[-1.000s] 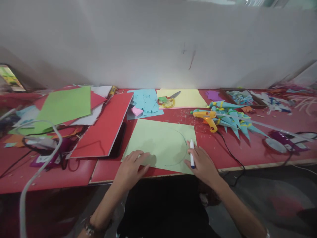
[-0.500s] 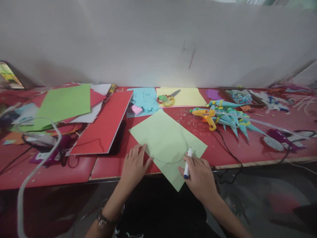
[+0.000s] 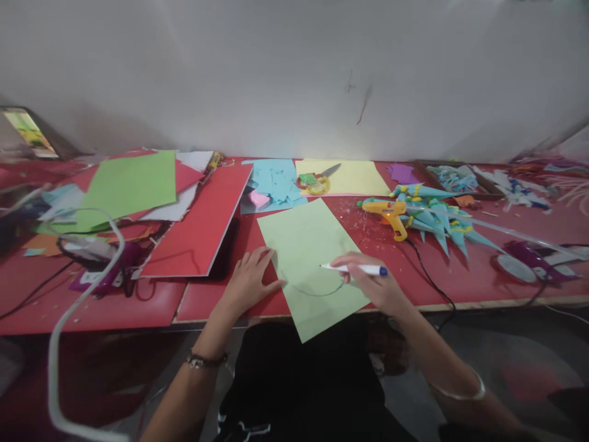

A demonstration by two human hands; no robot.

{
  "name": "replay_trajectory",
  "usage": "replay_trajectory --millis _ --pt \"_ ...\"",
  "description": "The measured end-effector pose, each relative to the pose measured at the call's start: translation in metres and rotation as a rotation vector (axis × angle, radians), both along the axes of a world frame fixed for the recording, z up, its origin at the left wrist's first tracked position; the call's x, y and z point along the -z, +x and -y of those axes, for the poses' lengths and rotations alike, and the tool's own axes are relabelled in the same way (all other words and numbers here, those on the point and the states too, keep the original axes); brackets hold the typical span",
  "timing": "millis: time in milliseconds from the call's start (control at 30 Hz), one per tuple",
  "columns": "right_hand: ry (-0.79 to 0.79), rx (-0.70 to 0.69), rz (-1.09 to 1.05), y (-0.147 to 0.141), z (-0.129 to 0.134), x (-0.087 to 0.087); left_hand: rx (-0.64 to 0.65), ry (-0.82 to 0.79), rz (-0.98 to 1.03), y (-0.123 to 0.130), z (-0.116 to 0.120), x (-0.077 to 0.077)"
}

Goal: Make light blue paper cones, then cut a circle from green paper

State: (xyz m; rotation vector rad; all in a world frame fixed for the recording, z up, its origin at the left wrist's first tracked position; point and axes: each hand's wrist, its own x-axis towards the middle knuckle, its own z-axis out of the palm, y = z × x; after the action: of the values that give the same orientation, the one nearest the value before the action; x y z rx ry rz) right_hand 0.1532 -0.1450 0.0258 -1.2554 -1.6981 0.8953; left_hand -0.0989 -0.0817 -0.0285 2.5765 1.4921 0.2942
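A pale green sheet of paper (image 3: pixel 317 239) lies slanted on the red table, its near corner hanging past the edge. It bears a curved dark line along its lower middle. My left hand (image 3: pixel 251 276) rests at the sheet's left edge, fingers apart, thumb touching the paper. In my right hand (image 3: pixel 372 279) is a white marker (image 3: pixel 363 269) with a blue end, held nearly level. Its uncapped tip points left, over the sheet above the curve; whether it touches the paper I cannot tell.
A yellow glue gun (image 3: pixel 389 215) and blue paper cones (image 3: pixel 442 221) lie to the right. Behind are scissors (image 3: pixel 317 181) on yellow paper and blue scraps (image 3: pixel 276 184). A red board (image 3: pixel 197 227) and a green sheet (image 3: pixel 131 181) are left, near a white bent tube (image 3: pixel 57 356).
The pale green sheet has turned on the table. My right hand has swung the marker from upright to nearly level, tip leftward. My left hand stays at the sheet's left edge.
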Motion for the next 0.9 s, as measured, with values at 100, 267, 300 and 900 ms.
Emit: replay_trajectory --millis 100,267,300,900 --pt "-0.103 -0.111 -0.125 -0.008 -0.033 -0.001 0.022 -0.035 0.029 -0.003 -0.003 -0.001" --pt "-0.296 -0.268 -0.156 -0.031 -0.072 0.020 0.002 -0.067 0.026 -0.003 -0.004 -0.004" --pt "-0.333 -0.283 -0.169 -0.035 -0.076 0.025 -0.001 -0.072 0.023 -0.003 -0.004 -0.004" --pt "-0.347 -0.303 -0.219 -0.045 -0.095 0.043 -0.003 -0.095 0.020 -0.002 -0.004 -0.006"
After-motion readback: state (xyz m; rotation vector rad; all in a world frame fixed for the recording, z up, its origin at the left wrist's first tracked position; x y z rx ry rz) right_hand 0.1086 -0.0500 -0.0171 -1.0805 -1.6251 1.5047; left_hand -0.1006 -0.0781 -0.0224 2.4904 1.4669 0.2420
